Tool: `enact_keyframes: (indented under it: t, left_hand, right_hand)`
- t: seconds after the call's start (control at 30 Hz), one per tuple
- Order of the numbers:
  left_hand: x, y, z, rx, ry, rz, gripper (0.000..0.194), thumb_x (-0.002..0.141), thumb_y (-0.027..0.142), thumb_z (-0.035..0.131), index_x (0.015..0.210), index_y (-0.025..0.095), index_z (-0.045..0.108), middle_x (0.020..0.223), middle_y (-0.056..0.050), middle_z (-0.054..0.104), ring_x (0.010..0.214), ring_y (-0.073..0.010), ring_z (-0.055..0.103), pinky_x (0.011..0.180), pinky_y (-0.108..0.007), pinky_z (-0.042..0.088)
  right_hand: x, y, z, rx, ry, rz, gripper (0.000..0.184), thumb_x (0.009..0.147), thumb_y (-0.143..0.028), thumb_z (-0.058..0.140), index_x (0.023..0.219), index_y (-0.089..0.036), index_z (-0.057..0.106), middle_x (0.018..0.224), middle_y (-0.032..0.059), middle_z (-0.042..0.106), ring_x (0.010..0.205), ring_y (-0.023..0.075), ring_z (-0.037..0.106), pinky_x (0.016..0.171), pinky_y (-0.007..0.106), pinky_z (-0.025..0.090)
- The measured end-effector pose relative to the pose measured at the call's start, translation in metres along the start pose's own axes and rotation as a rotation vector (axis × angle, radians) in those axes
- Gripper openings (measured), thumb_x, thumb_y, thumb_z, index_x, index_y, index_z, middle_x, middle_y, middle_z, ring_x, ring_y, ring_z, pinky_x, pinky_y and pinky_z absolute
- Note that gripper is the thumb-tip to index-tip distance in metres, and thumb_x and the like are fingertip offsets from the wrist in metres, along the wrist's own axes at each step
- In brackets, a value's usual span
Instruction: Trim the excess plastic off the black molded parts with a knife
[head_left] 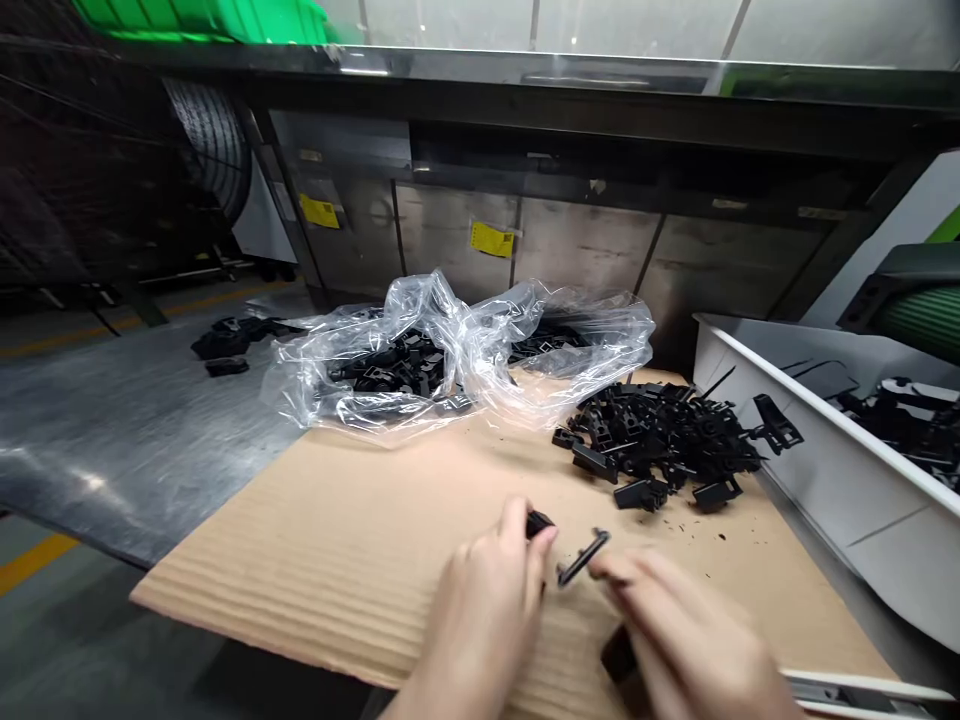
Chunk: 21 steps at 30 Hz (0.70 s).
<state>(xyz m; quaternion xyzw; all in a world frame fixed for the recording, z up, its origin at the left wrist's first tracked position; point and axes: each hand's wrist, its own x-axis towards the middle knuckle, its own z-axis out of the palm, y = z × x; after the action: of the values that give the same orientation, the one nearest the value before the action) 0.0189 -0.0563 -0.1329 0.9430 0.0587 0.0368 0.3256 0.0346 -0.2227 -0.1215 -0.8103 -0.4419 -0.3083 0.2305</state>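
Observation:
My left hand (pixel 487 585) is closed, pinching a small black plastic part (pixel 538 523) between thumb and fingers. My right hand (pixel 686 620), smeared by motion, has its thumb and fingertips together at a thin black bracket-like piece (pixel 583 558), which slants between the two hands. Under the right palm shows a dark blocky part (pixel 619 655); whether those lower fingers grip it I cannot tell. Both hands are above a brown cardboard sheet (pixel 322 540). Beyond the right hand lies a heap of black plastic parts (pixel 667 435), tangled together, with small black crumbs nearby.
Clear plastic bags (pixel 457 340) with black parts inside lie at the cardboard's back edge. A white bin (pixel 832 450) with more black parts stands at right. Several black pieces (pixel 232 340) rest on the metal table (pixel 135 430). Overhead runs a metal shelf (pixel 465 68) with a green crate (pixel 210 18).

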Motion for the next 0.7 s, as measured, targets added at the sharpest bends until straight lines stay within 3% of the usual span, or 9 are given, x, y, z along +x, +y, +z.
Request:
enact_keyframes:
  t: [0.1, 0.17, 0.23, 0.33, 0.4, 0.47, 0.53, 0.6, 0.7]
  left_hand:
    - [0.005, -0.013, -0.007, 0.156, 0.161, 0.055, 0.024, 0.083, 0.034, 0.04, 0.086, 0.015, 0.053, 0.087, -0.009, 0.055, 0.084, -0.0272, 0.049, 0.071, -0.039, 0.033]
    - [0.002, -0.015, -0.01, 0.208, 0.326, 0.124, 0.032, 0.081, 0.039, 0.043, 0.105, 0.018, 0.051, 0.112, -0.01, 0.044, 0.105, -0.0286, 0.037, 0.085, -0.045, 0.026]
    - [-0.006, -0.008, -0.009, 0.122, 0.402, 0.21, 0.046, 0.083, 0.042, 0.041, 0.125, 0.024, 0.034, 0.112, -0.008, 0.043, 0.102, -0.0227, 0.041, 0.083, -0.038, 0.033]
    - [-0.019, 0.013, 0.003, -0.292, 0.111, 0.248, 0.044, 0.086, 0.041, 0.037, 0.125, 0.024, 0.03, 0.072, 0.001, 0.051, 0.061, -0.0101, 0.049, 0.056, -0.02, 0.039]
    - [-0.022, 0.025, 0.012, -0.437, -0.01, 0.163, 0.034, 0.088, 0.038, 0.034, 0.116, 0.021, 0.04, 0.075, 0.001, 0.055, 0.068, -0.0105, 0.053, 0.063, -0.019, 0.04]
    - [-0.02, 0.03, 0.02, -0.383, -0.011, 0.115, 0.032, 0.089, 0.036, 0.03, 0.114, 0.02, 0.043, 0.089, -0.001, 0.058, 0.085, -0.0142, 0.055, 0.073, -0.023, 0.039]
    - [-0.016, 0.027, 0.025, -0.263, -0.046, 0.116, 0.036, 0.089, 0.038, 0.027, 0.119, 0.021, 0.037, 0.09, -0.001, 0.059, 0.084, -0.0166, 0.057, 0.069, -0.026, 0.041]
    - [-0.012, 0.02, 0.027, -0.156, -0.07, 0.169, 0.036, 0.088, 0.038, 0.028, 0.119, 0.022, 0.037, 0.09, -0.001, 0.059, 0.081, -0.016, 0.058, 0.065, -0.025, 0.042]
    - [-0.008, 0.013, 0.026, -0.09, -0.01, 0.312, 0.028, 0.085, 0.037, 0.036, 0.105, 0.021, 0.048, 0.093, -0.002, 0.058, 0.083, -0.0143, 0.057, 0.067, -0.021, 0.044]
  right_hand:
    - [-0.002, 0.013, -0.012, 0.013, 0.049, 0.075, 0.022, 0.075, -0.009, 0.053, 0.095, -0.015, 0.052, 0.092, 0.0029, 0.057, 0.086, 0.0065, 0.053, 0.075, 0.013, 0.044]
    - [-0.004, 0.016, -0.018, -0.016, 0.043, 0.056, 0.024, 0.072, -0.008, 0.056, 0.095, -0.014, 0.054, 0.091, 0.0025, 0.058, 0.083, 0.0065, 0.055, 0.074, 0.013, 0.045]
    - [-0.005, 0.013, -0.019, -0.018, 0.115, 0.065, 0.022, 0.072, -0.009, 0.055, 0.094, -0.014, 0.055, 0.089, 0.0013, 0.059, 0.081, 0.005, 0.056, 0.074, 0.01, 0.044]
    - [-0.007, 0.003, -0.014, -0.02, 0.212, 0.108, 0.017, 0.075, -0.01, 0.054, 0.091, -0.014, 0.056, 0.085, -0.0011, 0.06, 0.075, 0.0023, 0.056, 0.072, 0.007, 0.041]
    - [-0.009, -0.003, -0.009, -0.074, 0.17, 0.06, 0.019, 0.074, -0.009, 0.055, 0.093, -0.011, 0.054, 0.082, 0.0012, 0.061, 0.07, 0.0051, 0.056, 0.072, 0.014, 0.042]
    - [-0.012, -0.007, -0.008, -0.105, 0.1, 0.009, 0.022, 0.074, -0.005, 0.053, 0.096, -0.006, 0.053, 0.081, 0.006, 0.06, 0.068, 0.0105, 0.055, 0.064, 0.022, 0.043]
    - [-0.017, -0.006, -0.014, -0.087, 0.072, 0.032, 0.026, 0.073, -0.002, 0.051, 0.099, -0.004, 0.052, 0.082, 0.0084, 0.059, 0.067, 0.013, 0.053, 0.059, 0.025, 0.041]
    - [-0.026, 0.003, -0.03, -0.139, 0.097, 0.081, 0.029, 0.072, -0.002, 0.052, 0.1, -0.007, 0.053, 0.085, 0.0068, 0.058, 0.072, 0.0125, 0.052, 0.065, 0.026, 0.041]
    - [-0.047, 0.028, -0.059, -0.414, 0.157, 0.17, 0.035, 0.069, 0.0, 0.056, 0.103, -0.009, 0.053, 0.092, 0.0067, 0.057, 0.086, 0.0126, 0.05, 0.081, 0.026, 0.04]
